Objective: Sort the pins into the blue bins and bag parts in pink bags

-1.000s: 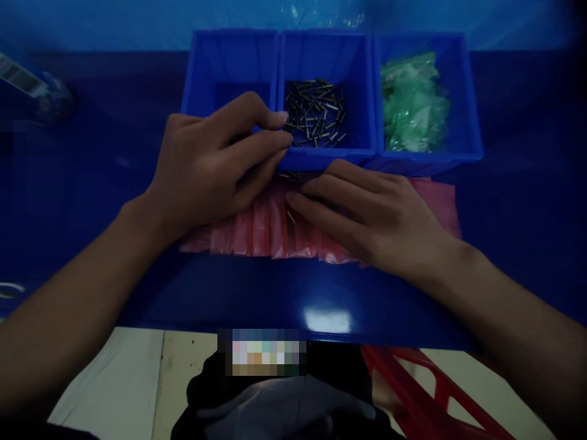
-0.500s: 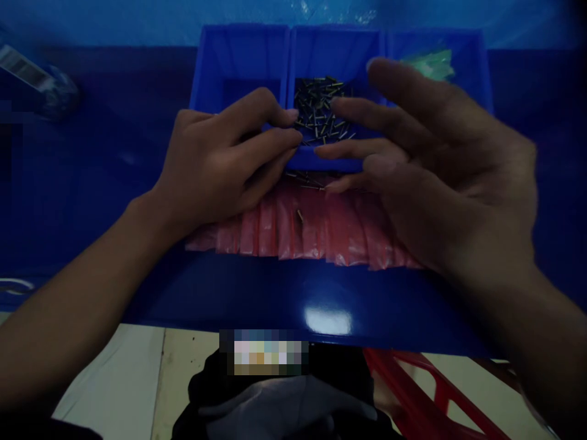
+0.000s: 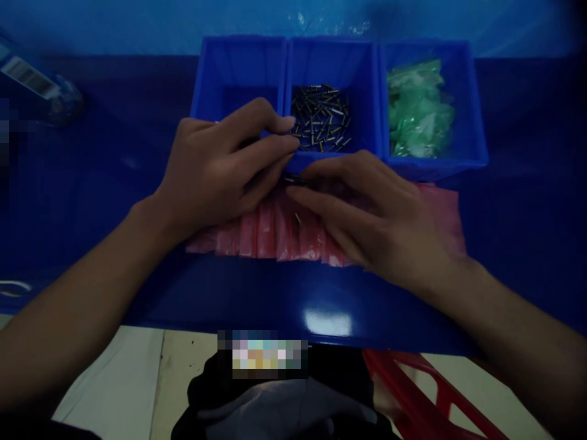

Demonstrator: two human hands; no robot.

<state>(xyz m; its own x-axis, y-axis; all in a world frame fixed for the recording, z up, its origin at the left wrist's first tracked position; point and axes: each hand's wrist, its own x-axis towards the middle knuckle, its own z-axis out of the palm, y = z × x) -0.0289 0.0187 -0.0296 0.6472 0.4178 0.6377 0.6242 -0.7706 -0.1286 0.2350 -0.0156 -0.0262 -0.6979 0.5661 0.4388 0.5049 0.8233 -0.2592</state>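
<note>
A fanned row of small pink plastic bags (image 3: 266,235) lies on the blue table in front of three blue bins. My left hand (image 3: 220,168) rests on the left end of the row, fingers curled together at the front wall of the middle bin (image 3: 332,159). My right hand (image 3: 371,214) lies palm down on the right part of the row, fingertips meeting the left fingers at a few small dark pins (image 3: 296,179). One loose pin (image 3: 298,217) lies on the bags. The middle bin holds several metal pins (image 3: 321,119).
The left bin (image 3: 233,67) looks empty inside; the right bin (image 3: 458,159) holds green plastic bags (image 3: 417,110). A barcoded object (image 3: 41,88) lies far left on the table. Below the table edge are dark clothing and a red plastic frame (image 3: 422,391).
My right hand, lifted open above the bins half a second ago, has come back down onto the pink bags beside the left fingers. The left hand has hardly moved.
</note>
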